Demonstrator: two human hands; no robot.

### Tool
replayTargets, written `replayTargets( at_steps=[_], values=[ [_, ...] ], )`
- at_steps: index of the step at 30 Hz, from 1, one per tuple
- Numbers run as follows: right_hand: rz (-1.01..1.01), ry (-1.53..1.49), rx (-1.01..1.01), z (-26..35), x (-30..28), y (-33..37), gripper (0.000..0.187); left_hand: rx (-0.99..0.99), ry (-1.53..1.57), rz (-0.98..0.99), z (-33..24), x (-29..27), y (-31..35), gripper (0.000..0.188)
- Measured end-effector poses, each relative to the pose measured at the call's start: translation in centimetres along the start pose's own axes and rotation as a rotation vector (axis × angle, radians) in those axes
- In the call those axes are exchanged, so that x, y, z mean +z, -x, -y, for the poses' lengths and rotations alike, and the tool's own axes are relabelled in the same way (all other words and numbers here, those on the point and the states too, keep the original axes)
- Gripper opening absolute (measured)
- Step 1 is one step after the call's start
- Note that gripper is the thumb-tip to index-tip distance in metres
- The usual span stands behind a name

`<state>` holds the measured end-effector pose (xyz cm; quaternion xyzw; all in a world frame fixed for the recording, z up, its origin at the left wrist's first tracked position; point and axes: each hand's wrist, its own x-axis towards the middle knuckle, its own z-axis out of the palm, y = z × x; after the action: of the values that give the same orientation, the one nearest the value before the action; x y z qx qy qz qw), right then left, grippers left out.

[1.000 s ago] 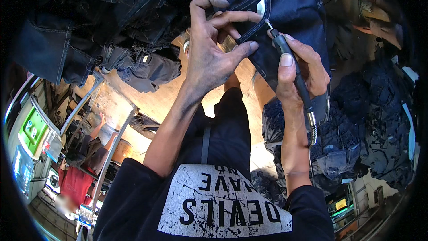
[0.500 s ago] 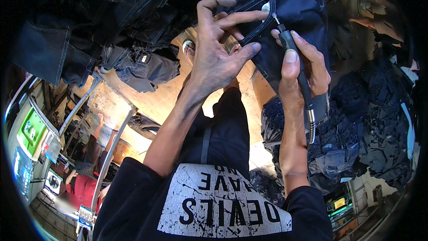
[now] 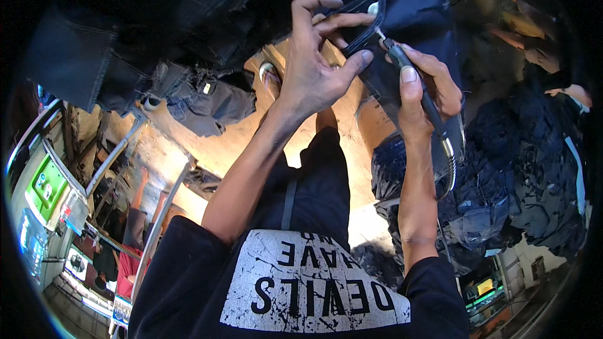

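Apparently, as I judge from afar, the step in hand is tool work at the garment's stitched edge; the next move calls for a steady tip. The right hand grips the tool; the left hand spreads at the edge, whether pinching I cannot tell. Dark blue, creased, the garment lies beyond both.

Shirt: we wear black
Sleeves: ours are short, plain black
Chest print: ours is a crackled white panel with bold black capitals
Legwear: ours is dark, with a narrow grey strip
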<state>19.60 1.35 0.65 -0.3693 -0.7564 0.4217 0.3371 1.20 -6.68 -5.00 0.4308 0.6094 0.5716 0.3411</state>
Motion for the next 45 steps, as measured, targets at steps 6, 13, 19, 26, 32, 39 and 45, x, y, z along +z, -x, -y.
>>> replayTargets(
  at_steps=[6,13,19,26,32,39,45],
  values=[
    [-0.253,-0.085,-0.032,3.0,-3.2,5.0,0.026,0.102,-0.331,0.127,-3.6,-4.5,-9.0,0.081],
    [-0.250,0.031,-0.088,1.4,-4.7,7.2,0.019,0.120,-0.638,-0.278,-9.2,0.5,-5.9,0.082],
    [-0.332,-0.094,0.218,-0.2,-7.5,8.9,0.025,-0.650,0.181,-0.336,-7.7,11.4,5.8,0.114],
    [-0.079,0.033,-0.194,-3.0,-9.5,6.3,0.025,-0.508,-0.113,-0.121,-6.0,8.5,5.1,0.047],
    [0.051,0.050,-0.317,-4.5,-8.7,7.4,0.025,-0.419,0.199,-0.136,-4.3,7.8,7.7,0.038],
    [0.134,0.092,-0.307,-4.0,-8.3,7.1,0.027,-0.377,0.332,-0.134,-3.9,7.8,7.8,0.051],
    [0.164,0.105,-0.301,-3.9,-8.1,7.0,0.026,-0.377,0.396,-0.174,-3.0,8.0,8.3,0.055]
  ],
)
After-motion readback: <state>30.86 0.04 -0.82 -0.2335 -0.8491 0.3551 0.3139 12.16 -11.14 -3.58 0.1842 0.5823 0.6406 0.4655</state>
